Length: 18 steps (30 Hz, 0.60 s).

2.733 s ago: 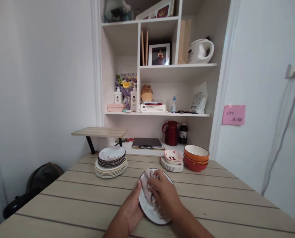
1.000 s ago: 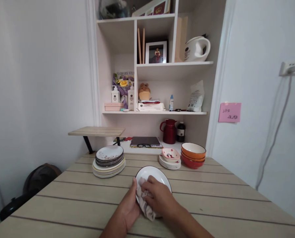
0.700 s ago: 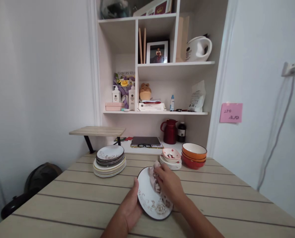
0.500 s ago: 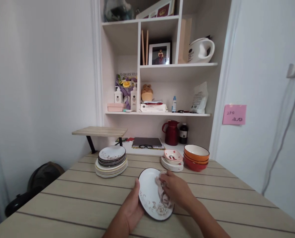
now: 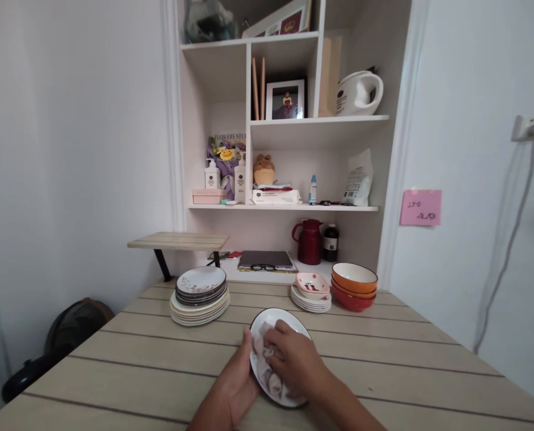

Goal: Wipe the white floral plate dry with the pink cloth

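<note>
My left hand grips the left rim of a white plate with a dark edge, held tilted just above the wooden table. Over the plate's face lies my right hand, closed on a crumpled pinkish cloth and pressing it against the left and lower part of the plate. Most of the plate's floral pattern is hidden under the cloth and hand.
A stack of plates stands at the table's back left. Small dishes and orange and red bowls stand at the back right. Behind them are shelves with a red jug, bottles and a tablet. Walls close in on both sides.
My right hand has rubbed the cloth around the plate, from its right side half a second ago to its left and lower part now. The left hand keeps its grip on the rim.
</note>
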Tool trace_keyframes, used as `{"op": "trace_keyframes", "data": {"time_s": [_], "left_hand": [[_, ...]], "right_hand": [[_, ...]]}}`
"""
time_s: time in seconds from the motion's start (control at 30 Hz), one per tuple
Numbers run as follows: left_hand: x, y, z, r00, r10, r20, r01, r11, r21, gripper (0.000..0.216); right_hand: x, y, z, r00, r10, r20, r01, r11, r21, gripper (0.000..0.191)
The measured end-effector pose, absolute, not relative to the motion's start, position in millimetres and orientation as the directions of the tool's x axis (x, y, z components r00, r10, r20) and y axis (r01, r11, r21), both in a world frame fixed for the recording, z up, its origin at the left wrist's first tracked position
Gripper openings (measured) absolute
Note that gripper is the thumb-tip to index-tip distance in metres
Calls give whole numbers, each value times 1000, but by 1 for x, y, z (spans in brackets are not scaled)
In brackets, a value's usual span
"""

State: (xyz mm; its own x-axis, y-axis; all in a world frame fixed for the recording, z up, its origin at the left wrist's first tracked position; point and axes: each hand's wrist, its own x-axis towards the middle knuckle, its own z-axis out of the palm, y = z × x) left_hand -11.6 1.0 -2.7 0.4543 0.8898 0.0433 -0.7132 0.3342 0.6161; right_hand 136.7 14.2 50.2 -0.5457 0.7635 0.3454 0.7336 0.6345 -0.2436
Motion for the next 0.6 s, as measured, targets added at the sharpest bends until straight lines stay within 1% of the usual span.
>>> {"op": "trace_keyframes", "data": {"time_s": [0.07, 0.13, 0.2, 0.27, 0.3, 0.33, 0.4, 0.5, 0.6], "left_hand": [[-10, 1, -2, 462, 886, 34, -710, 347, 612, 69], [-10, 1, -1, 448, 892, 55, -725, 327, 607, 70], [-10, 0, -1, 437, 896, 83, -737, 303, 604, 70], [-11, -2, 0, 447, 889, 97, -735, 303, 607, 72], [-11, -3, 0, 457, 884, 96, -729, 310, 610, 72], [-11, -3, 0, 466, 880, 92, -723, 319, 613, 73], [-12, -3, 0, 464, 881, 87, -720, 319, 617, 72], [-14, -1, -2, 452, 888, 81, -719, 309, 622, 71], [-15, 0, -4, 475, 878, 57, -705, 341, 622, 73]], "right_hand": [[128, 18, 51, -494, 760, 422, 749, 619, -237, 16], [127, 24, 55, -438, 767, 468, 794, 575, -199, 15], [135, 31, 58, -380, 785, 489, 845, 510, -162, 17], [148, 37, 61, -346, 803, 486, 866, 472, -163, 21], [156, 39, 61, -337, 817, 468, 875, 455, -165, 22], [163, 41, 62, -336, 849, 409, 888, 430, -164, 22], [175, 39, 62, -370, 872, 320, 888, 433, -152, 20], [184, 29, 61, -481, 844, 239, 842, 520, -143, 20], [178, 16, 60, -582, 793, 179, 776, 608, -170, 22]]}}
